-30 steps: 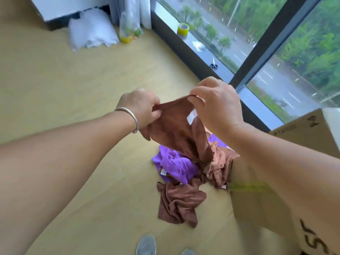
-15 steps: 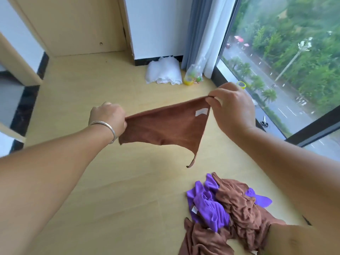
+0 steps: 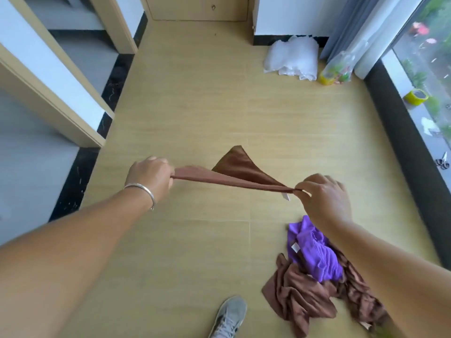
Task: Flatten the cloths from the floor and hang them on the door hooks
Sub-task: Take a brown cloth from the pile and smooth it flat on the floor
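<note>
At far left we note white door frames (image 3: 56, 93) with a dark threshold strip along the wooden floor (image 3: 195, 118). The left hand (image 3: 151, 176), a silver bangle (image 3: 144, 191) on its wrist, has its fingers clamped on one corner of a brown cloth (image 3: 234, 172). The cloth is stretched taut between both hands, above the floor, with its far corner lifted into a peak. A small white tag (image 3: 286, 196) hangs at the cloth's right end, where the right hand (image 3: 324, 198) pinches the other corner, fingers together on the fabric. Below the right forearm, on the floor, we record a heap of brown cloths (image 3: 305, 296) with a purple cloth (image 3: 314, 252) lying on top. A grey shoe (image 3: 229, 315) shows at the bottom edge, just left of the heap. Further back right, white wrapping (image 3: 292, 57) and a clear bag (image 3: 339, 69) lie by the curtain; a yellow tape roll (image 3: 416, 96) and scissors (image 3: 443, 162) rest on the window sill.
</note>
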Demonstrator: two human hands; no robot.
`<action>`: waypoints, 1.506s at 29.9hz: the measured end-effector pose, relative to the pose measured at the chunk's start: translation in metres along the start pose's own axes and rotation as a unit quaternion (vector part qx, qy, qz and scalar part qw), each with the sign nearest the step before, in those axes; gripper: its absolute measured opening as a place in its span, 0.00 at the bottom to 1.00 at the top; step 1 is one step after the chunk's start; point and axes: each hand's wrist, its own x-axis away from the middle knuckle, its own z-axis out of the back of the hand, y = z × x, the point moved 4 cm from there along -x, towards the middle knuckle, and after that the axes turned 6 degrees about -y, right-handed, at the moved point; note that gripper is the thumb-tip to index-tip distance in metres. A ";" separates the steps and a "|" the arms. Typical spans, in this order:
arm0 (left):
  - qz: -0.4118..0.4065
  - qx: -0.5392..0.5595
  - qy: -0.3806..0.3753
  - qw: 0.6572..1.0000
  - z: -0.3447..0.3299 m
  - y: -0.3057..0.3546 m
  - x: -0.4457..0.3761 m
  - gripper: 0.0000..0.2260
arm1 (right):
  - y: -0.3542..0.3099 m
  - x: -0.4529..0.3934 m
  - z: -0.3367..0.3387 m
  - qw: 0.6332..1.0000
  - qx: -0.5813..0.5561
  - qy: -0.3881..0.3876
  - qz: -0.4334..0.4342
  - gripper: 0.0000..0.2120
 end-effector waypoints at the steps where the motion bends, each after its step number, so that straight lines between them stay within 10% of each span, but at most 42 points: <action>1: 0.004 0.007 -0.010 1.000 -0.027 0.003 0.020 0.08 | 0.001 0.015 -0.023 1.000 0.006 -0.024 0.002 0.03; 12: 0.022 0.132 -0.166 0.977 -0.288 0.066 0.230 0.09 | 0.018 0.191 -0.249 0.975 0.066 -0.205 0.058 0.03; 23: -0.009 0.151 -0.249 0.957 -0.389 0.080 0.306 0.17 | 0.009 0.241 -0.319 0.957 0.096 -0.264 0.078 0.09; 29: 0.036 0.151 -0.247 0.956 -0.355 0.047 0.262 0.03 | -0.018 0.177 -0.289 0.964 0.111 -0.231 0.069 0.07; 45: 0.110 0.071 -0.016 0.991 -0.026 -0.095 0.064 0.11 | -0.116 -0.047 0.002 0.997 0.069 0.016 0.045 0.08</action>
